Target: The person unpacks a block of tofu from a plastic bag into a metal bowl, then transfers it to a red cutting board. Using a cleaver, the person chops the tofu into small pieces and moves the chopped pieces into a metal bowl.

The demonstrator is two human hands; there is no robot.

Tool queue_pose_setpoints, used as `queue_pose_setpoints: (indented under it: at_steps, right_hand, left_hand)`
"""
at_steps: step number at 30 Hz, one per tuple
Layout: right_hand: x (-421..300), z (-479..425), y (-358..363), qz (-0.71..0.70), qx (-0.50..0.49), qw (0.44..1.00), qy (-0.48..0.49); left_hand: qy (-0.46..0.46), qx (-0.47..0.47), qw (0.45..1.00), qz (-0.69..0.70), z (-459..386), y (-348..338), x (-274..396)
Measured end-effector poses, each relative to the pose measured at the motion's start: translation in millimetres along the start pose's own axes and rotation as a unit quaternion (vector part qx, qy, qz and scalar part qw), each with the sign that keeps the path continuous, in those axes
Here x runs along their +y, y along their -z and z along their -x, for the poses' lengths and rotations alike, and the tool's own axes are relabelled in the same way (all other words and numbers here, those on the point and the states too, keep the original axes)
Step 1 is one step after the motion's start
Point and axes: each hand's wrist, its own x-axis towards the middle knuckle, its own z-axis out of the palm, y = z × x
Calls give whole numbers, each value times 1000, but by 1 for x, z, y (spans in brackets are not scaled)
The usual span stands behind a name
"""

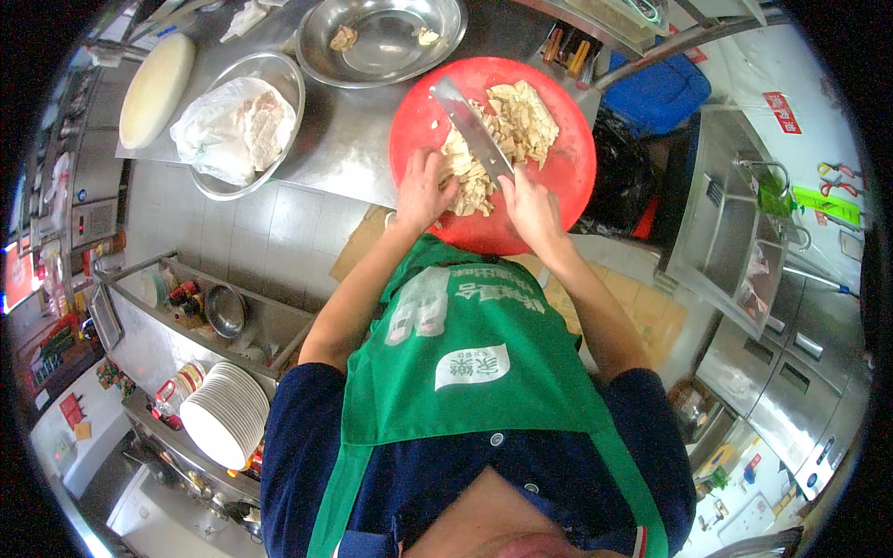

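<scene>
On a round red cutting board (pixel 418 118) lies a heap of pale, chopped food pieces (pixel 534 122), their exact kind unclear. My right hand (pixel 531 209) grips a cleaver with a broad metal blade (pixel 471 129); its handle is mostly hidden in the fist. The blade slants across the heap towards the far left of the board. My left hand (pixel 424 192) rests at the left edge of the nearer pieces (pixel 471 185), fingers bent against them. Whether it holds any piece cannot be told.
Beyond the board stands a steel basin (pixel 384 59) with two small food bits. Left of it, another steel bowl (pixel 300 118) holds a plastic bag of food (pixel 223 132), beside a thick round pale board (pixel 157 91). Knife handles (pixel 578 59) stand at the back right. A sink (pixel 722 216) is at right.
</scene>
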Motion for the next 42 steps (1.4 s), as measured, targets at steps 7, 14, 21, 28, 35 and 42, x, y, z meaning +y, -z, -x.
queue_pose_setpoints:
  at_steps: [7,14,21,28,35,42]
  right_hand:
    - [-8,20,8,22,-104,994,-25]
    - [-25,2,2,17,-156,986,-48]
    - [-8,-29,-61,2,-112,993,-37]
    - [-5,-9,-36,-2,-8,1000,-26]
    - [-17,29,1,13,-79,996,-25]
    - [-22,42,-9,15,-149,987,-60]
  left_hand:
    - [-43,38,997,-47,-1,-11,3]
    - [-48,35,997,-51,2,-19,-5]
    - [-57,49,997,-11,2,-21,-9]
    - [-4,59,996,69,27,6,-13]
    - [17,37,998,47,43,6,-3]
    - [-69,27,997,-12,31,0,-9]
